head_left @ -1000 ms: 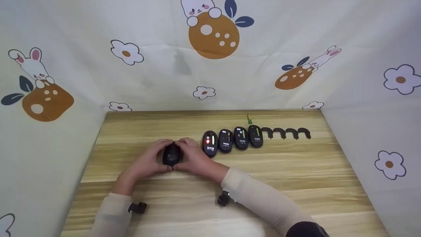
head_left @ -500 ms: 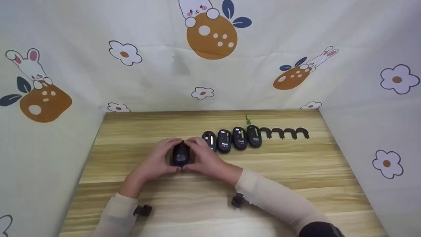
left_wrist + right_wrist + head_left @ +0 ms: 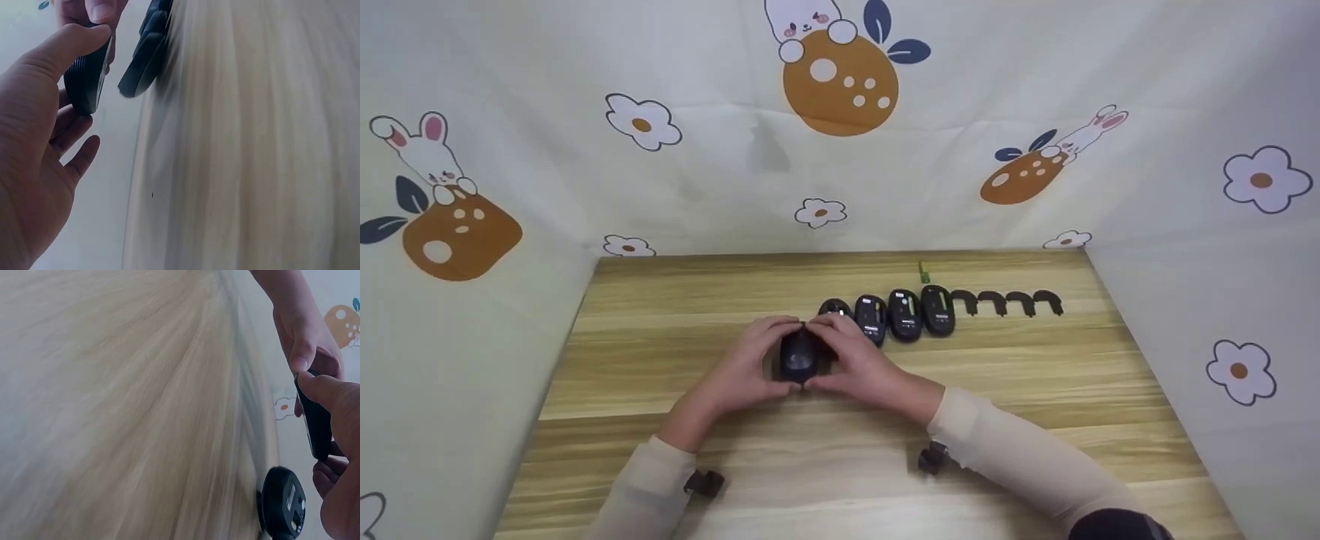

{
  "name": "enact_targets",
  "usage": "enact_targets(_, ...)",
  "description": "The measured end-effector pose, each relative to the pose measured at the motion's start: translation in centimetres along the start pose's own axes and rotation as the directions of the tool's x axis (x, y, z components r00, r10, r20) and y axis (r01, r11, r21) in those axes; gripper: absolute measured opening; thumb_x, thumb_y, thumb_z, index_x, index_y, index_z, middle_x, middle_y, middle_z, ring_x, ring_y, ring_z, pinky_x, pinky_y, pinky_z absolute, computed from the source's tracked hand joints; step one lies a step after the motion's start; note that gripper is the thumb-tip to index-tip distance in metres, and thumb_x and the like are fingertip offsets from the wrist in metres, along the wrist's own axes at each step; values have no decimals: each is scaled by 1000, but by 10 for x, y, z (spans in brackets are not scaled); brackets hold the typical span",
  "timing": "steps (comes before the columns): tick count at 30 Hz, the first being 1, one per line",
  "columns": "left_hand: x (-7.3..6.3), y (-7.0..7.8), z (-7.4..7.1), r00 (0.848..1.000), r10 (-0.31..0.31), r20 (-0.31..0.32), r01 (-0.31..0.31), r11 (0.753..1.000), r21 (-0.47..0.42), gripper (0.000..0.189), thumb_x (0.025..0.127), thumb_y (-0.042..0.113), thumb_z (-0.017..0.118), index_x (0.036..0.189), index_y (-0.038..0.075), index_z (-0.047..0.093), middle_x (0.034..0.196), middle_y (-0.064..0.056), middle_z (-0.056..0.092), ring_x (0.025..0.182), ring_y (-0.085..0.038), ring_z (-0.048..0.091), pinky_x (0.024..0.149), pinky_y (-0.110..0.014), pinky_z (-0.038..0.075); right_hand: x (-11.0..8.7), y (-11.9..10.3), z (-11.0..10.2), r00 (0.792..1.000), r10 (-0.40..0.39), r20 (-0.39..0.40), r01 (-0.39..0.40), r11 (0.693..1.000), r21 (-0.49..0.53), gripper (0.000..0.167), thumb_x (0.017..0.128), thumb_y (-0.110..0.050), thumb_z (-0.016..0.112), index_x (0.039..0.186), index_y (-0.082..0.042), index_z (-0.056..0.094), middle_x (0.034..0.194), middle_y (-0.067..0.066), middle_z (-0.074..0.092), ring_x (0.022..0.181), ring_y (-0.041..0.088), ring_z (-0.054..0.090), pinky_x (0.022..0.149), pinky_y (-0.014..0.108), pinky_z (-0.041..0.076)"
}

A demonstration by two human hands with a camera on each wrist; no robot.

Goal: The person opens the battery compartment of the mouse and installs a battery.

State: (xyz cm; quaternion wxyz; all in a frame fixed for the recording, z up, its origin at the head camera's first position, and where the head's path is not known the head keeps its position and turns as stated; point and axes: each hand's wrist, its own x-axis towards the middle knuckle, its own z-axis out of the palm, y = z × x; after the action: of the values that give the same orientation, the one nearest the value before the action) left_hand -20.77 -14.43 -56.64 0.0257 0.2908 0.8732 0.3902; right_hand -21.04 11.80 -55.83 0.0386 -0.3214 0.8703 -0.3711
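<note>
A black computer mouse (image 3: 799, 357) is held off the table between both hands, its top facing the head camera. My left hand (image 3: 741, 366) pinches it from the left, fingers at its far end and thumb at its near end. From the right, my right hand (image 3: 861, 365) grips it the same way. In the left wrist view the mouse (image 3: 85, 84) shows its ribbed side, edge-on. Just right of the hands, several black mice lie bottom up in a row; the leftmost mouse (image 3: 835, 306) is partly hidden by the right hand.
Several black curved covers (image 3: 992, 301) line up to the right of the row, near the rightmost mouse (image 3: 938, 310). A small green and yellow piece (image 3: 924, 272) lies behind it. Patterned cloth (image 3: 720, 172) walls the wooden table (image 3: 675, 300) at the back and sides.
Both hands have moved right with the mouse, closer to the row. The right hand now covers part of the leftmost mouse, whose red light was visible earlier.
</note>
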Motion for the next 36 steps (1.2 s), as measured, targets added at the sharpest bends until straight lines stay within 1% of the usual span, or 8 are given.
enact_targets(4, 6, 5, 7, 1000, 15, 7, -15, 1000, -8, 94, 79, 24, 100, 161, 17, 55, 166, -1, 49, 154, -27, 44, 128, -54, 38, -8, 3, -8, 1000, 8, -9, -8, 1000, 7, 91, 87, -24, 96, 163, -3, 51, 164, 13, 47, 153, 29, 45, 129, 42, 38)
enact_targets(8, 11, 10, 13, 999, 48, 8, -48, 999, -3, 94, 80, 24, 99, 161, 13, 54, 166, -6, 49, 153, -29, 45, 128, -54, 38, -16, 6, -14, 1000, 13, -17, -13, 1000, 7, 90, 87, -25, 96, 162, -2, 52, 163, 11, 48, 150, 27, 48, 127, 40, 41)
enact_targets(12, 16, 15, 19, 999, 47, 17, -47, 999, 3, 95, 81, 26, 99, 163, 14, 53, 167, -8, 48, 154, -29, 45, 128, -53, 38, -23, 9, -21, 1000, 24, -19, -24, 1000, 8, 91, 87, -27, 96, 162, -3, 52, 163, 8, 48, 153, 24, 45, 129, 39, 37)
enact_targets(16, 19, 21, 24, 999, 26, 28, -26, 1000, 13, 96, 82, 29, 99, 164, 17, 51, 168, -5, 46, 154, -27, 44, 128, -52, 39, -29, 13, -26, 999, 28, -18, -28, 999, 19, 91, 87, -27, 96, 162, -3, 51, 164, 11, 48, 155, 25, 42, 130, 41, 35)
enact_targets(20, 23, 27, 30, 998, 48, 26, -49, 999, 15, 95, 83, 30, 98, 164, 15, 51, 168, -7, 46, 155, -28, 44, 128, -53, 39, -35, 18, -32, 999, 20, -25, -20, 999, 28, 90, 86, -26, 97, 162, -3, 52, 163, 14, 48, 154, 26, 44, 130, 43, 37)
enact_targets(22, 24, 30, 32, 998, 59, 25, -60, 998, 13, 94, 84, 31, 97, 164, 15, 51, 169, -8, 45, 155, -29, 43, 128, -53, 39, -38, 21, -34, 999, 17, -27, -17, 1000, 26, 90, 87, -26, 97, 162, -4, 52, 163, 12, 49, 154, 25, 44, 130, 42, 37)
enact_targets(30, 26, 37, 42, 997, 78, 4, -78, 997, 24, 94, 85, 39, 96, 164, 15, 52, 168, -5, 45, 155, -29, 42, 128, -53, 38, -49, 28, -43, 1000, 9, -22, -8, 998, 64, 90, 86, -23, 96, 163, -6, 52, 165, 7, 47, 154, 25, 44, 129, 44, 38)
enact_targets(36, 27, 43, 48, 993, 107, -45, -106, 994, 17, 92, 85, 39, 97, 162, 13, 55, 167, -5, 48, 153, -28, 44, 127, -50, 41, -57, 28, -48, 1000, -2, -28, 5, 994, 107, 89, 88, -25, 95, 164, -10, 52, 166, 7, 46, 151, 24, 49, 127, 43, 41)
